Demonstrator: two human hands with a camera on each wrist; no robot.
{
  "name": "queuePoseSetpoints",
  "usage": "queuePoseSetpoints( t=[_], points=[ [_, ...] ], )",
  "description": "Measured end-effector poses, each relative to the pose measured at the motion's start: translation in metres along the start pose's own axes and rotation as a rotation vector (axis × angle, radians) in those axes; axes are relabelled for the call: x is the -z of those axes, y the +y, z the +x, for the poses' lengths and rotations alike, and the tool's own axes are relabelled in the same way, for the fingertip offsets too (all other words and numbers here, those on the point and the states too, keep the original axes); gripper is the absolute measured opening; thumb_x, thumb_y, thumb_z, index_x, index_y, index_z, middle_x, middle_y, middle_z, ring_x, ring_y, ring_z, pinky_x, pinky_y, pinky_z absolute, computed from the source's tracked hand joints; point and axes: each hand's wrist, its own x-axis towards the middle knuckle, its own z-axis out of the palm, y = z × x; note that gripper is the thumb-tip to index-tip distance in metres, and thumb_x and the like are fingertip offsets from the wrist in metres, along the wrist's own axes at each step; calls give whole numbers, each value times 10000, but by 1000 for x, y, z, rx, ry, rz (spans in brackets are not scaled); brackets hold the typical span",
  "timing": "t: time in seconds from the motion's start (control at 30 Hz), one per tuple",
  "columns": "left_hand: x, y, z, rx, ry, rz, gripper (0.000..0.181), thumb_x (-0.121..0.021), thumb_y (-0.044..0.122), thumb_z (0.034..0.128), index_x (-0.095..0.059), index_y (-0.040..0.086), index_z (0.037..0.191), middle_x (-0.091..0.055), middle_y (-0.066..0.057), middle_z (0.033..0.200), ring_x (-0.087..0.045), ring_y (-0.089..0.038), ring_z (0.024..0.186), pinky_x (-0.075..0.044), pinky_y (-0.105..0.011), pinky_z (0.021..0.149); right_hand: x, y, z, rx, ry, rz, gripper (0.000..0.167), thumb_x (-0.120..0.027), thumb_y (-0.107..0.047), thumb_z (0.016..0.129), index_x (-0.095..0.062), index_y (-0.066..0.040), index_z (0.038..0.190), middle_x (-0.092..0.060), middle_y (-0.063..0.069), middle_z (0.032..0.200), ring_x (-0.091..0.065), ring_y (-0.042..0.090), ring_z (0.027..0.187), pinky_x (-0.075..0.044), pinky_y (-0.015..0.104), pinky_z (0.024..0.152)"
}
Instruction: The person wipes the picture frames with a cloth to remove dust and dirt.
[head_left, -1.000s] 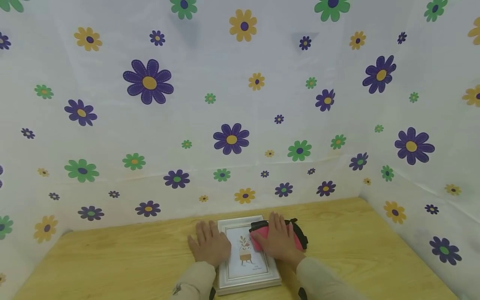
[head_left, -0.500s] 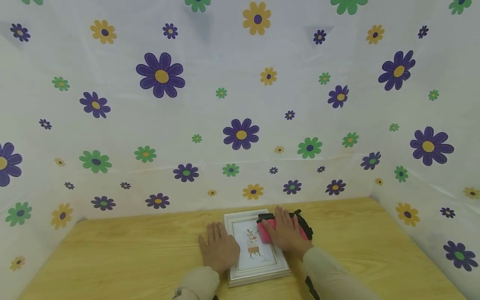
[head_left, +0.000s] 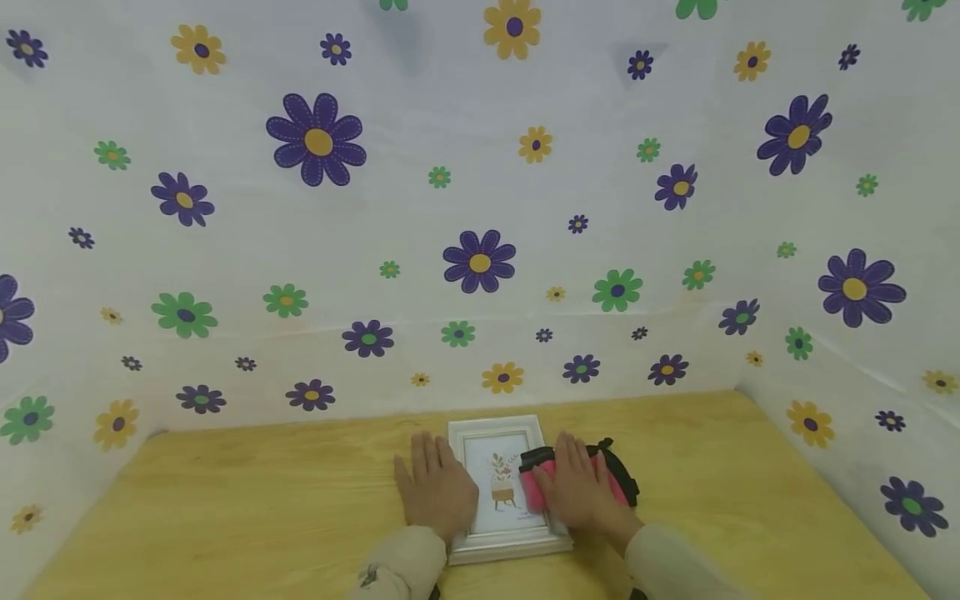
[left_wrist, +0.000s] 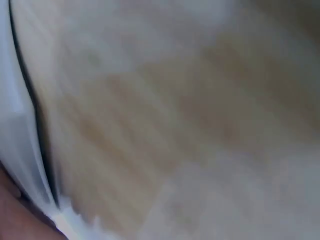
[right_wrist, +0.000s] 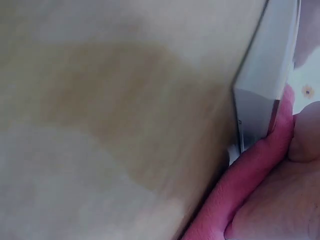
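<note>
A silver-white picture frame [head_left: 510, 546] lies face up on the wooden table, showing a potted-plant print. My left hand [head_left: 438, 492] rests along its left border with the fingers straight, pointing away from me. Over the frame's right side lies a pink cloth with black edging [head_left: 534, 490], partly hanging past the border. My right hand [head_left: 581, 492] presses flat on this cloth, fingers extended. In the right wrist view the pink cloth [right_wrist: 250, 172] bends over the frame's side near its corner. The left wrist view is blurred, with the white frame's side [left_wrist: 22, 120] at its left.
The wooden table [head_left: 277, 500] spreads to both sides of the frame. Behind it and at the sides hangs a white sheet [head_left: 405, 225] printed with purple, green and yellow flowers.
My right hand and the cloth have slid down the frame's right side toward me and slightly right. The left hand stays at the left border. The head view has shifted a little.
</note>
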Motion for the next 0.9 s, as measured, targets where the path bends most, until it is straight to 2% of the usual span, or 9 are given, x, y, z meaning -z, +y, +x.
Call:
queuePoseSetpoints(
  t=[0.1, 0.2, 0.37, 0.43, 0.53, 0.63, 0.77, 0.9],
  points=[
    [2, -11, 2, -18, -4, 8, 526, -329, 224, 1006, -321, -86, 1431, -236, -247, 1517, -103, -363, 1424, 12, -609, 1097, -2, -10, 12, 7, 4, 6, 702, -409, -340, 1014, -127, 112, 1471, -124, 270, 1538, -59, 401, 1418, 81, 571, 1102],
    [3, -15, 3, -42, -13, 11, 525, -322, 222, 1007, -320, -94, 1426, -231, -253, 1516, -100, -369, 1424, 13, -615, 1095, -3, -11, 30, -12, -2, -6, 703, -405, -345, 1014, -120, 104, 1475, -123, 270, 1538, -51, 399, 1420, 87, 573, 1100],
    [6, -9, -1, -52, -11, 29, 532, -341, 234, 1003, -330, -94, 1421, -243, -250, 1512, -107, -359, 1425, -20, -597, 1105, -5, -3, 63, -18, -2, -11, 716, -379, -366, 1018, -80, 82, 1489, -95, 256, 1547, -15, 387, 1424, 109, 557, 1100],
    [8, -3, -2, -46, -15, 39, 529, -341, 230, 1001, -335, -92, 1420, -250, -248, 1510, -115, -354, 1425, -32, -585, 1111, -2, 1, 71, -14, 0, -5, 710, -370, -365, 1019, -74, 74, 1492, -88, 254, 1549, -3, 387, 1424, 118, 554, 1098],
    [9, 7, -5, -27, -24, 58, 524, -318, 222, 1003, -327, -85, 1428, -257, -246, 1507, -121, -344, 1426, -45, -567, 1119, 4, 7, 71, -8, 5, 11, 700, -355, -369, 1021, -77, 61, 1498, -84, 250, 1550, 9, 387, 1424, 134, 548, 1094],
    [9, 12, -4, -3, -19, 67, 524, -308, 228, 1007, -322, -71, 1437, -279, -249, 1497, -134, -344, 1423, -58, -560, 1121, 7, 8, 60, -6, 9, 22, 688, -367, -355, 1020, -100, 66, 1494, -99, 260, 1545, -5, 404, 1419, 134, 564, 1088],
    [4, 8, -2, -9, -12, 67, 521, -312, 227, 1009, -315, -55, 1448, -300, -257, 1484, -141, -359, 1419, -51, -572, 1117, 6, 8, 39, -18, -14, 4, 690, -376, -348, 1019, -105, 81, 1487, -109, 265, 1542, -20, 422, 1413, 124, 590, 1080],
    [1, 1, -1, -31, -16, 71, 515, -326, 228, 1003, -328, -21, 1454, -294, -216, 1503, -132, -352, 1421, -29, -571, 1116, 1, 4, 39, -53, -23, -3, 687, -355, -355, 1021, -99, 78, 1488, -102, 266, 1542, -15, 414, 1416, 128, 581, 1083]
  ],
)
